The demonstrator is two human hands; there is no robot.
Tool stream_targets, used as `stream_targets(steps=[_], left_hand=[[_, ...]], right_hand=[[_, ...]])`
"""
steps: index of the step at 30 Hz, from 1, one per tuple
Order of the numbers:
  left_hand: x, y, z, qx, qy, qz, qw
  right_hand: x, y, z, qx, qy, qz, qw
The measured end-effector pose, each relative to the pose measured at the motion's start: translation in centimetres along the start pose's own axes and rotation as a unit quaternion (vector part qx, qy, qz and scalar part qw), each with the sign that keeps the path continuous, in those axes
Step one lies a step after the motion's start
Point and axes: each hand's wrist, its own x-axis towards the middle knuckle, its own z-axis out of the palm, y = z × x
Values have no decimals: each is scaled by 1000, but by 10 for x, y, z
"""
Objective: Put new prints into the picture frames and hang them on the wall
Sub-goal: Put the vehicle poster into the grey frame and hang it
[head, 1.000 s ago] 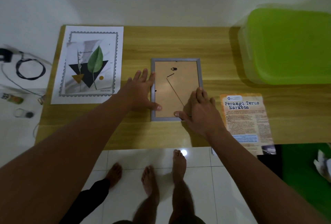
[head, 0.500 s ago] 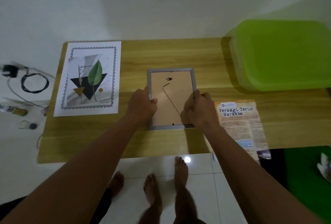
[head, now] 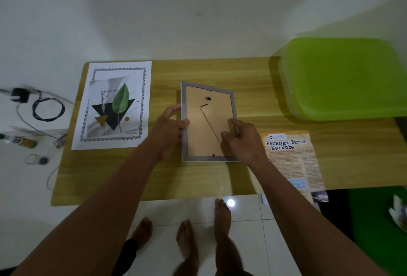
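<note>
Fingers of left hand [head: 169, 126] and right hand [head: 245, 141] curl round sides of picture frame [head: 204, 125].

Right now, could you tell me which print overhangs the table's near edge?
The orange text poster, right of the frame; the leaf print lies on the tabletop.

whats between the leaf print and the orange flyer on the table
In the head view, the picture frame, back side up, is between them, with the left hand and right hand gripping its side edges.
</note>
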Motion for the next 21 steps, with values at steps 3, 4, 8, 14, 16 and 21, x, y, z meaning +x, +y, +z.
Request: stream_targets(steps=[3, 4, 8, 14, 16, 21], left_hand=[[-14, 14, 3, -25, -25, 28, 999], [-20, 20, 6, -29, -36, 35, 998], [-40, 35, 18, -42, -78, 55, 994], [-53, 48, 38, -143, -132, 37, 980], [-53, 49, 44, -120, -113, 28, 986], [-53, 34, 45, 48, 9, 70, 996]], right_hand=[[-11, -23, -3, 26, -16, -33, 999], [-15, -34, -5, 39, -27, -41, 998], [-29, -72, -14, 53, -90, -84, 991], [-35, -86, -30, 47, -66, -139, 987], [-38, -81, -38, 51, -32, -144, 988], [-52, -66, -55, 116, 51, -133, 983]])
